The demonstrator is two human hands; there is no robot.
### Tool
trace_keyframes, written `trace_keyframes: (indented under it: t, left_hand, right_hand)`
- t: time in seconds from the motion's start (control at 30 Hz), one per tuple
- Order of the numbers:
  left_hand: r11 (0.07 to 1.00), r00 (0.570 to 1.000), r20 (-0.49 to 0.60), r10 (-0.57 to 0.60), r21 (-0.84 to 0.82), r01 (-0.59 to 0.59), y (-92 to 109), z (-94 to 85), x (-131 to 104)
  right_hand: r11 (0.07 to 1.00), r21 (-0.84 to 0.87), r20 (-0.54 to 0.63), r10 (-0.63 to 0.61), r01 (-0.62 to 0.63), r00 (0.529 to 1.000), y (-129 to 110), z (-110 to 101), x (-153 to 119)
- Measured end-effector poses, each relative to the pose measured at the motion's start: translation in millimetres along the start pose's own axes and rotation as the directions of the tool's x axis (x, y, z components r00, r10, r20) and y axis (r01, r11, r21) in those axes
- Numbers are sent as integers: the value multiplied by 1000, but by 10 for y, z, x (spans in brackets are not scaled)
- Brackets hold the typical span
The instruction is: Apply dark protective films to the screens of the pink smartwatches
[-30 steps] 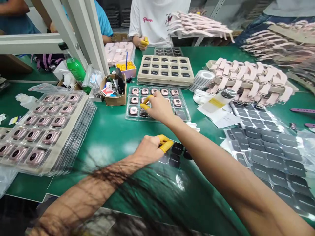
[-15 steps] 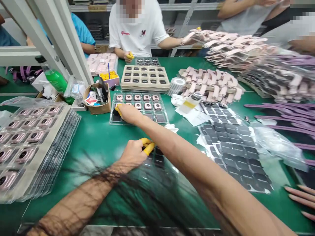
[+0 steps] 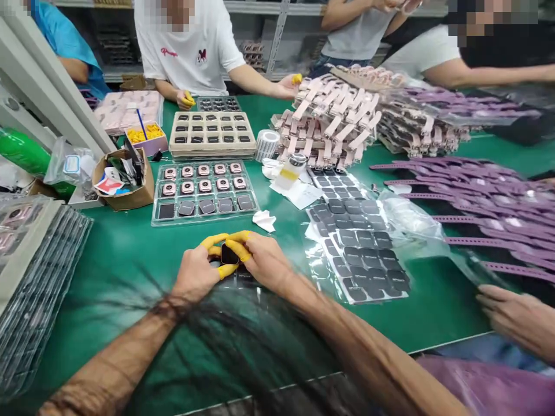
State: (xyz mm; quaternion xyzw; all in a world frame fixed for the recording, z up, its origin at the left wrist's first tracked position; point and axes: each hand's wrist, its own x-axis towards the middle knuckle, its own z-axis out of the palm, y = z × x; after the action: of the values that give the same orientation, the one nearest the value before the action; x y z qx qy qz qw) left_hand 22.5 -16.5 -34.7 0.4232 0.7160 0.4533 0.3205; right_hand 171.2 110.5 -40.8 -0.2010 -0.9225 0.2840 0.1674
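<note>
My left hand (image 3: 195, 268) and my right hand (image 3: 267, 260) meet low over the table, several of their fingertips in yellow finger cots. Between them they grip a small square watch body (image 3: 229, 254), its dark screen facing up. Dark squares (image 3: 243, 278) lie just beneath, partly hidden by the fingers. Beyond the hands sits a transparent plastic tray (image 3: 203, 222). Its two back rows hold pink-rimmed watch bodies (image 3: 204, 186), and its front row holds dark square pieces (image 3: 207, 206).
Sheets of black stickers (image 3: 368, 248) lie to the right, near purple watch straps (image 3: 489, 214). Stacked trays (image 3: 47, 300) stand at left. Behind are a cardboard box (image 3: 130, 193), a beige tray (image 3: 212, 151), pink straps (image 3: 333, 115) and a co-worker (image 3: 191, 63). Another person's hand (image 3: 515, 318) reaches in at right.
My right hand has come back from the tray's front left corner to my left hand, and a watch body now shows between them. The view has swung right. The neighbour's hand shows more.
</note>
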Motion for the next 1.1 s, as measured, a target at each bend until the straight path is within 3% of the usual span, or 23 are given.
trace_keyframes:
  t: [0.07,0.33,0.73,0.97,1.1]
  left_hand:
    - [1000,1000,2,-7,-18,7,16,2,-5]
    - [1000,1000,7,-11,15,11,105,4,-20]
    - [997,998,60,12,-77,-7,6,-16,0]
    - [997,1000,24,-5,-72,7,28,13,-26]
    - [999,1000,2,21,-24,-21,53,24,-38]
  right_hand:
    - [1000,9,-34,10,-10,999,-9,43,27]
    - [995,-92,28,26,-23,999,-39,88,36]
    - [998,-54,-19,31,-32,999,13,99,17]
    - [967,253,-49,26,-13,998,17,49,8]
    - [944,328,-80,56,-27,995,6,55,-1]
